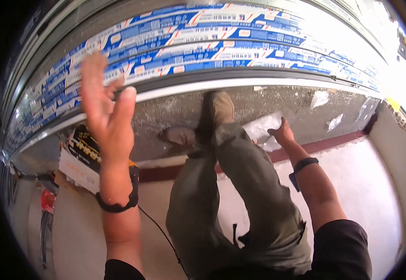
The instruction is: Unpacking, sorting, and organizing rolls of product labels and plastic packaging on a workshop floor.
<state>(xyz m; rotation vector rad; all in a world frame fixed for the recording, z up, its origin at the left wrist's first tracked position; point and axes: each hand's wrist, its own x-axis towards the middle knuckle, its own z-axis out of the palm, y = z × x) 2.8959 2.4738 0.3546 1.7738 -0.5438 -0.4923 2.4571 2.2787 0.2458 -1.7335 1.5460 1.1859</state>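
Note:
My left hand (108, 107) is raised with its fingers apart and holds nothing; its fingertips are smeared by motion. Behind it lie long profile bars in blue-and-white printed film (198, 58), side by side across the far part of the view. Whether that hand touches them I cannot tell. Lower and to the right, my right hand (283, 134) has its fingers spread beside a crumpled sheet of clear plastic film (263, 127) on the grey ledge. Nothing shows in its grasp. Each wrist wears a dark band.
A grey concrete ledge (301, 105) runs along the bars, with scraps of film (320, 98) on its right part. My brown shoe (223, 108) rests on it. At the left stands a black-and-white carton (79, 163); a thin black cable (158, 228) hangs beside my leg.

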